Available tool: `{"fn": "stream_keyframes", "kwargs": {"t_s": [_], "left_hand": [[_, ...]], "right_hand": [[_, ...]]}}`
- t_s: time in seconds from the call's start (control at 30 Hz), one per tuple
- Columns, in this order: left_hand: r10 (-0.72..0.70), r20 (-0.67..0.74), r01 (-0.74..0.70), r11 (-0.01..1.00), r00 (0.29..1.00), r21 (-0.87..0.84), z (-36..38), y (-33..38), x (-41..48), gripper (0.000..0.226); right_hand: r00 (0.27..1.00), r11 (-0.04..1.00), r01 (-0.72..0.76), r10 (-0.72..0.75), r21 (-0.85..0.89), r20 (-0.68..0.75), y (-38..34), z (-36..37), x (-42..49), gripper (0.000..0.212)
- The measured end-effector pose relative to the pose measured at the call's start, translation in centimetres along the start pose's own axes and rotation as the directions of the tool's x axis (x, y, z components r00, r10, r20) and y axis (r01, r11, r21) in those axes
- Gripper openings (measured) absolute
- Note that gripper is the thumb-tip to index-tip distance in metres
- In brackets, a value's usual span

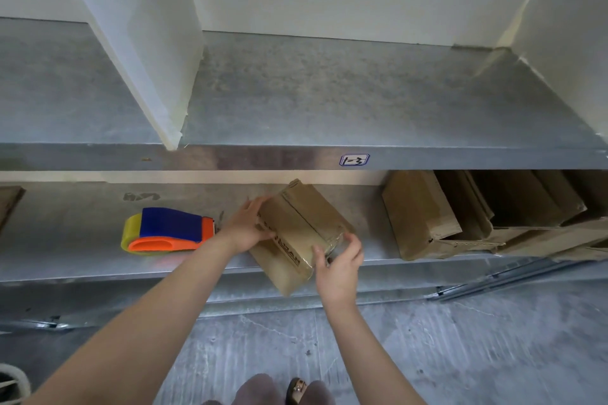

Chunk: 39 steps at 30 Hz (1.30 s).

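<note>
Looking down from the head camera, the only view here: a small cardboard box [301, 233] sits on the lower shelf [82, 256], turned at an angle, with its near end sticking out past the shelf's front edge.

The left hand [248, 227] is wrapped around the box's far left end, fingers curled over the top edge and thumb on the side. My guess is that it's there to stop the box from sliding or spinning. The right hand [340, 260] grips the near right corner, with its fingers curled over a shiny bit of clear tape. It looks to me like it's pressing the tape down or smoothing it, but I can't say for sure. So both hands are clamped on the box, neither one spread flat.

Left of the box, just beside the left wrist, a blue and orange tape dispenser [167, 230] lies on its side. It's probably parked there so it's easy to grab again.

Right of the box, well apart from it, are some folded cardboard boxes [424, 217] leaning in a row, likely the supply for more packing.

Above the box, the upper shelf [296, 92] has a little handwritten label [354, 160] reading 1-3 on its front lip.
</note>
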<state>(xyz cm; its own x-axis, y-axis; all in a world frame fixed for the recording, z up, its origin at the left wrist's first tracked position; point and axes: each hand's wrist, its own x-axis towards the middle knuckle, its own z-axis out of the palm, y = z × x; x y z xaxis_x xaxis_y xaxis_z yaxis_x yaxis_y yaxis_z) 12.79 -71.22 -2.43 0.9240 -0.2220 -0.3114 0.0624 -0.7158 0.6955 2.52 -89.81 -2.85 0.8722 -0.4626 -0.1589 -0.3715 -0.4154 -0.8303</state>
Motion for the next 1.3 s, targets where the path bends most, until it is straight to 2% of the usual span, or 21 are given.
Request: {"fn": "stream_keyframes", "kwargs": {"t_s": [0.1, 0.2, 0.27, 0.37, 0.43, 0.5, 0.6, 0.67, 0.77, 0.9, 1.0, 1.07, 1.17, 1.2, 1.3], "left_hand": [[-0.034, -0.138, 0.022, 0.996, 0.99, -0.084, 1.1, -0.4, -1.4, 0.076], [-0.077, -0.288, 0.023, 0.983, 0.955, -0.185, 2.8, -0.6, -3.6, 0.069], [-0.115, -0.353, 0.023, 0.967, 0.929, -0.253, 4.0, -0.7, -5.1, 0.063], [-0.159, -0.336, 0.026, 0.93, 0.928, -0.367, 5.4, -0.3, -6.9, 0.064], [-0.15, -0.307, 0.016, 0.917, 0.94, -0.399, 6.4, 0.1, -7.8, 0.069], [-0.152, -0.273, 0.022, 0.903, 0.95, -0.428, 7.0, 0.5, -8.5, 0.076], [-0.157, -0.215, 0.046, 0.894, 0.964, -0.446, 6.4, 0.7, -8.8, 0.093], [-0.14, -0.19, 0.043, 0.896, 0.972, -0.443, 4.5, 0.5, -8.2, 0.101], [-0.125, -0.16, 0.081, 0.963, 0.979, -0.255, 0.8, 0.4, -6.2, 0.097], [-0.053, -0.058, 0.052, 0.998, 0.997, -0.018, -1.5, 0.2, -3.7, 0.096], [-0.016, 0.024, 0.016, 1.0, 1.0, 0.005, -1.2, 0.2, -3.2, 0.085], [-0.015, -0.009, 0.015, 1.0, 1.0, -0.005, -0.4, 0.0, -3.5, 0.083], [-0.054, -0.142, 0.042, 0.995, 0.988, -0.087, 1.5, -0.3, -4.7, 0.086], [-0.076, -0.18, 0.055, 0.991, 0.981, -0.122, 2.3, -0.4, -5.1, 0.085], [-0.099, -0.27, 0.038, 0.974, 0.958, -0.224, 4.9, 0.1, -6.8, 0.07]], "right_hand": [[0.994, 0.995, -0.049, 0.04, 0.084, 0.106, 0.5, -1.0, 1.0, 0.051], [0.951, 0.963, -0.131, 0.055, 0.236, 0.303, 0.8, -2.1, 1.5, 0.07], [0.949, 0.973, -0.108, 0.039, 0.206, 0.314, 1.1, -2.1, 2.0, 0.079], [0.979, 0.997, -0.041, 0.026, 0.068, 0.204, 0.6, -2.0, 2.9, 0.072], [0.975, 0.999, 0.021, -0.013, -0.03, 0.222, -0.2, -1.8, 3.1, 0.069], [0.953, 0.994, 0.05, -0.018, -0.097, 0.301, -0.9, -1.5, 3.4, 0.078], [0.912, 0.999, -0.03, 0.043, -0.038, 0.408, -1.9, -1.4, 4.2, 0.092], [0.91, 0.997, -0.062, 0.041, 0.037, 0.413, -2.2, -1.6, 4.9, 0.097], [0.946, 0.989, -0.108, 0.07, 0.105, 0.318, -2.3, -1.9, 5.0, 0.091], [0.988, 0.994, -0.109, 0.106, 0.023, 0.113, -2.2, -1.7, 3.3, 0.081], [0.986, 0.996, -0.083, 0.079, 0.017, 0.149, -1.7, -1.0, 2.6, 0.079], [0.972, 0.998, -0.061, 0.052, 0.032, 0.23, -1.5, -0.7, 2.6, 0.079], [0.96, 0.989, -0.071, 0.033, 0.129, 0.278, -1.3, -0.6, 2.6, 0.087], [0.958, 0.989, -0.069, 0.029, 0.133, 0.286, -1.2, -0.7, 2.6, 0.085], [0.951, 0.998, -0.009, -0.013, 0.07, 0.31, -0.9, -0.9, 2.7, 0.059]]}}
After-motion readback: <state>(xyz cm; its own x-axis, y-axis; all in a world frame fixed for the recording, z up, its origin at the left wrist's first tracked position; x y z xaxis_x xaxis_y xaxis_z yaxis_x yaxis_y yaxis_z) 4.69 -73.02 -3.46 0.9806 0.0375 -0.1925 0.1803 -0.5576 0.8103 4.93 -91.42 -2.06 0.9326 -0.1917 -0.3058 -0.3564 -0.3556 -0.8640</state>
